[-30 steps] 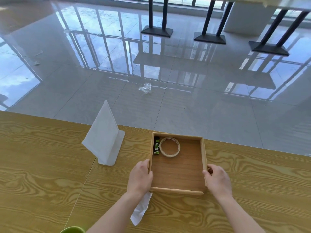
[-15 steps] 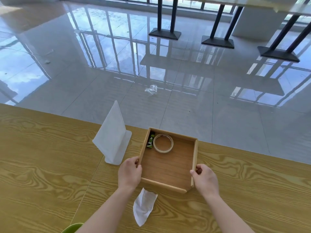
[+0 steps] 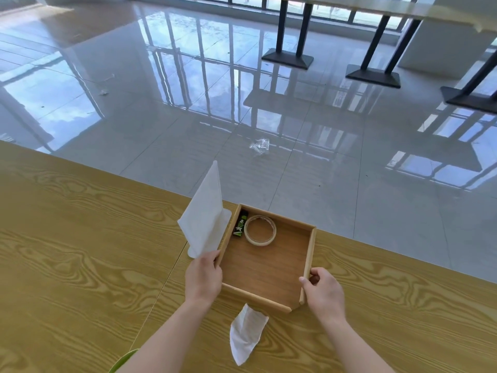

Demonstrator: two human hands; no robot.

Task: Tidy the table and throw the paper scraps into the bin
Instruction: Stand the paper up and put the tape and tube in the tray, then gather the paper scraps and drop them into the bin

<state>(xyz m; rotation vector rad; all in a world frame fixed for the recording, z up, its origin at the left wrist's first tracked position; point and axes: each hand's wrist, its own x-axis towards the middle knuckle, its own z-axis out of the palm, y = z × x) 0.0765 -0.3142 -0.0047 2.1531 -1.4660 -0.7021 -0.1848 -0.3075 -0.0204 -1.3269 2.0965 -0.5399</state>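
Looking down through the head view, a shallow wooden tray (image 3: 265,267) is seen on the desk (image 3: 67,265), turned slightly so that one near corner points toward the person. The left hand (image 3: 203,278) is closed over the tray's left wall, fingers curled around the rim; the right hand (image 3: 324,290) is pinching the right wall close to the near right corner, thumb inside and fingers outside. Inside the tray, against the far left corner, a roll of tape (image 3: 260,230) and a small dark green item (image 3: 240,224) are lying side by side and touching.

The paper scrap (image 3: 246,333) is lying flat on the desk just in front of the tray's near wall, between the two forearms and apart from both hands. Its long axis runs roughly toward and away from the person, the narrow end nearest the body. It is judged to lie toward the body from both hands, slightly nearer the left hand, so a pull-back of that hand, once the tray is released, would be the short way to it. A white stand (image 3: 205,214) is upright just beside the tray's left wall, close to the left hand's knuckles, and could be knocked.

A green rim (image 3: 122,360) is showing at the bottom edge under the left forearm; whether it is the bin cannot be told. Clear litter (image 3: 259,146) is seen on the floor beyond the desk.
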